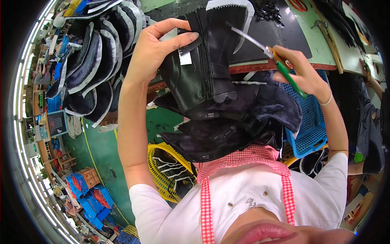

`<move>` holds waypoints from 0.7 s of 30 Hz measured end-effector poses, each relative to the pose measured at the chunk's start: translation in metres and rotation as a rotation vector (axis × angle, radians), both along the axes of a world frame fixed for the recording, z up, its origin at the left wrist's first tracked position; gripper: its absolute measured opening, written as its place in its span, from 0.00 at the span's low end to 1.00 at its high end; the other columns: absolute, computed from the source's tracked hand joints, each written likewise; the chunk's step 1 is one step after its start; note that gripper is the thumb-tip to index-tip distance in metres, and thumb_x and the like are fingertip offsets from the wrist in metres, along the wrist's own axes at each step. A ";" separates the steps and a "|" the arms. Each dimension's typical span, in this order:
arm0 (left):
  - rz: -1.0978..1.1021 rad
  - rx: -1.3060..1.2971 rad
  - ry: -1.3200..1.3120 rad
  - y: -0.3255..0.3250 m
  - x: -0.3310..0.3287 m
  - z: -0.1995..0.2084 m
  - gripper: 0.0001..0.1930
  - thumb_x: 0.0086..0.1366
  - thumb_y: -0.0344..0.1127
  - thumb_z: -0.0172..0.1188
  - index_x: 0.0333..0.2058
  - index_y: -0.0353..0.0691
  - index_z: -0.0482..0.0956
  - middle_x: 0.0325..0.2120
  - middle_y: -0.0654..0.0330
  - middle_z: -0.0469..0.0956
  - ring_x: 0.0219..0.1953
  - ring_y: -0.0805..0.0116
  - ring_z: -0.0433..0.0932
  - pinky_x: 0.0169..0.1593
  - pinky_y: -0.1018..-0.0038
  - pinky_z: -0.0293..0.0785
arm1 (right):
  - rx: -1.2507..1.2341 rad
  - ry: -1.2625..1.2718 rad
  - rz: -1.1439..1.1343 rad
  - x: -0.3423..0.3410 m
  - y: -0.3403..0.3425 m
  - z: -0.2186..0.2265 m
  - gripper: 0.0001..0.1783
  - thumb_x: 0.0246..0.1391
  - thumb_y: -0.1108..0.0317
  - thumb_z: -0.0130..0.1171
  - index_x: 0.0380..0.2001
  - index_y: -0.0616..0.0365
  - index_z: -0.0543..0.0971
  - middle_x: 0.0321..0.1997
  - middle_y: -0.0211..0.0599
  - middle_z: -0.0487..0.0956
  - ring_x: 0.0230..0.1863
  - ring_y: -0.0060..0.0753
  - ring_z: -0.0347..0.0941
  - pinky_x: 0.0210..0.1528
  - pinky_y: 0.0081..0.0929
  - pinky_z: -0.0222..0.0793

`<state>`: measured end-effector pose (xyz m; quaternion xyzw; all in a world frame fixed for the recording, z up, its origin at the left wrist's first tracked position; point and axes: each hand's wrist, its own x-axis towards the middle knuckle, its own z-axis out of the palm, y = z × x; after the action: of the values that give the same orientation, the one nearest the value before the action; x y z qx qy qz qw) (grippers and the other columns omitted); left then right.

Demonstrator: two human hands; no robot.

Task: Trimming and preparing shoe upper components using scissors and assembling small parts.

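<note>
My left hand grips the top of a black leather boot upper, thumb on the front and fingers behind. A black zipper runs down the middle of this piece, and a white tag shows beside it. In my right hand is a pair of scissors with one green and one orange handle. Their blades point up and left, close to the right part of the upper. More black boot uppers lie across my lap, below the held one.
A black board lies on the red-edged bench, with a heap of small black parts and a hammer. White-edged boot pieces hang at left. A blue basket and a yellow basket flank my lap.
</note>
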<state>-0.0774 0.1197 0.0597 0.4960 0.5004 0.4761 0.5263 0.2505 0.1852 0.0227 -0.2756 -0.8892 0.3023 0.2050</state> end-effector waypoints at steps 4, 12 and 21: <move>-0.058 -0.011 0.052 -0.006 0.007 0.007 0.09 0.56 0.27 0.66 0.37 0.37 0.81 0.30 0.67 0.81 0.33 0.82 0.78 0.39 0.84 0.74 | -0.083 -0.055 -0.002 -0.015 -0.007 0.019 0.33 0.47 0.46 0.66 0.40 0.68 0.73 0.24 0.46 0.66 0.25 0.41 0.62 0.31 0.33 0.62; -0.124 -0.213 -0.027 -0.016 0.019 0.018 0.22 0.53 0.31 0.71 0.41 0.43 0.67 0.30 0.62 0.78 0.31 0.80 0.77 0.36 0.83 0.73 | -0.175 -0.134 0.201 -0.016 0.003 0.029 0.33 0.45 0.46 0.67 0.36 0.68 0.69 0.22 0.38 0.61 0.23 0.33 0.57 0.26 0.30 0.55; -0.051 -0.180 -0.033 -0.016 0.013 0.025 0.20 0.53 0.29 0.70 0.40 0.41 0.67 0.30 0.62 0.78 0.30 0.80 0.77 0.31 0.83 0.73 | -0.154 0.023 0.111 -0.011 0.000 0.014 0.25 0.52 0.51 0.65 0.23 0.65 0.71 0.14 0.32 0.59 0.15 0.22 0.55 0.18 0.24 0.52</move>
<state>-0.0643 0.1040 0.0847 0.4514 0.5194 0.4238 0.5889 0.2397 0.1852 0.0366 -0.2372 -0.8748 0.3839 0.1765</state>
